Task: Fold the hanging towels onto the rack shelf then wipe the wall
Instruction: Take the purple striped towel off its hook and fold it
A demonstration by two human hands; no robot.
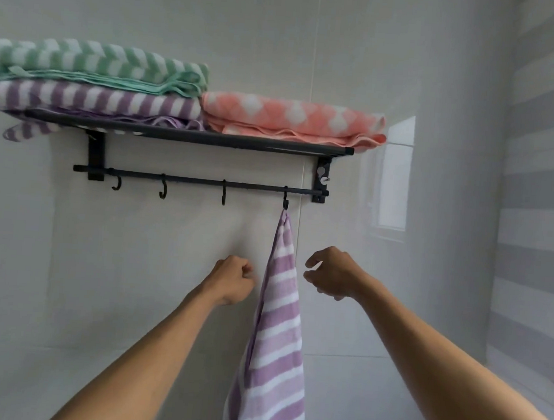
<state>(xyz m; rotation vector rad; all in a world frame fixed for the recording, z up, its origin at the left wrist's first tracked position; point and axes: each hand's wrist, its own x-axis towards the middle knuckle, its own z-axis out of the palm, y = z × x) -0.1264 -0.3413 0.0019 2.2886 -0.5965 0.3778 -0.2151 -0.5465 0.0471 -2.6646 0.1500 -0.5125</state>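
Observation:
A purple-and-white striped towel (276, 324) hangs from the rightmost hook (285, 200) of a black wall rack (189, 136). On the rack's shelf lie three folded towels: a green one (95, 62) on top of a purple one (90, 100) at the left, and a pink one (292, 117) at the right. My left hand (233, 280) is a loose fist just left of the hanging towel, holding nothing. My right hand (331, 274) hovers just right of it with fingers curled apart, holding nothing. Neither hand clearly touches the towel.
Three bare hooks (162, 190) hang on the rack's lower bar to the left of the towel. The pale tiled wall (133, 281) spreads behind everything. A striped wall (539, 195) meets it at a corner on the right.

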